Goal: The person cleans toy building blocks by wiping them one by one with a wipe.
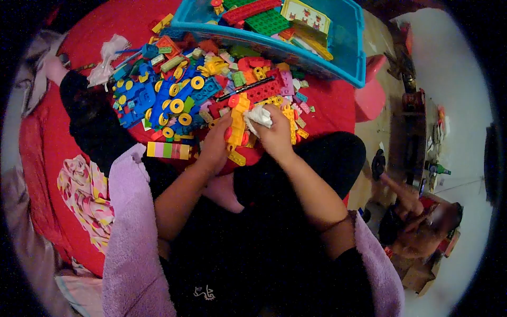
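- Person's left hand (215, 143), near the blue bin (343, 66): fingers pinching a yellow toy (238, 117).
- Right hand (278, 133): fingers bunched around white cloth (260, 116).
- Bricks (203, 94): heaped beside the blue bin.

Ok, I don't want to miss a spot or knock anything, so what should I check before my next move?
1. Left hand grips the yellow toy piece: ok.
2. Right hand holds the white cloth beside it: ok.
3. Toy piece free of dirt: cannot tell, too small to see.
4. Space around the hands free of loose bricks: not ok, they lie close by.
5. Blue bin open at the top: ok.
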`<state>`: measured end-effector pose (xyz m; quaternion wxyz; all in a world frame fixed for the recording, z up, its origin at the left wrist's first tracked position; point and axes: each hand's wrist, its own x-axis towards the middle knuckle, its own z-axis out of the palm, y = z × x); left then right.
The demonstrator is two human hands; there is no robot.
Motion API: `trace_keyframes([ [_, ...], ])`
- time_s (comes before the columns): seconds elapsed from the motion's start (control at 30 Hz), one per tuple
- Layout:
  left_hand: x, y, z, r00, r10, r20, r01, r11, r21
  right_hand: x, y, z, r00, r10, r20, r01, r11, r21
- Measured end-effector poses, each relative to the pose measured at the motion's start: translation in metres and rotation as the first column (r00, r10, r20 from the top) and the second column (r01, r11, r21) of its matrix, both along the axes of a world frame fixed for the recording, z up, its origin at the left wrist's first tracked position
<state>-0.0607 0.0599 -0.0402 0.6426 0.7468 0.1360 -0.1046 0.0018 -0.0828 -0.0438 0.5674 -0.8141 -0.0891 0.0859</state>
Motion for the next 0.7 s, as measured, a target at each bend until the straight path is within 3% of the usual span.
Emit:
trace_keyframes([
  [0.03,0.000,0.000,0.003,0.999,-0.038,0.026,0.036,0.996,0.086,-0.002,-0.001,0.006,0.949,0.049,0.310,-0.032,0.998,-0.059],
  [0.07,0.001,-0.002,0.007,1.000,0.016,0.012,-0.014,0.996,-0.088,-0.006,-0.001,0.014,0.949,0.050,0.311,-0.033,0.998,-0.059],
  [0.13,0.003,-0.003,-0.001,0.998,0.068,-0.009,-0.068,0.963,-0.259,-0.013,0.003,0.027,0.842,0.284,0.459,-0.212,0.956,-0.202],
  [0.2,0.007,-0.004,-0.025,0.964,0.212,-0.160,-0.265,0.791,-0.552,-0.016,0.004,0.025,0.856,0.282,0.433,-0.202,0.954,-0.221],
  [0.37,0.002,-0.004,-0.019,0.966,0.242,-0.088,-0.253,0.828,-0.500,-0.017,0.005,0.024,0.892,0.301,0.337,-0.194,0.929,-0.316],
  [0.53,0.004,-0.003,-0.033,0.966,0.247,-0.070,-0.250,0.837,-0.486,-0.020,0.001,0.024,0.869,0.335,0.364,-0.261,0.936,-0.238],
  [0.63,0.003,-0.002,-0.030,0.954,0.263,-0.145,-0.300,0.825,-0.479,-0.023,0.003,0.024,0.864,0.366,0.346,-0.302,0.926,-0.226],
  [0.7,0.002,-0.001,-0.023,0.950,0.222,-0.219,-0.309,0.763,-0.568,-0.024,0.005,0.023,0.874,0.351,0.335,-0.282,0.929,-0.240],
])
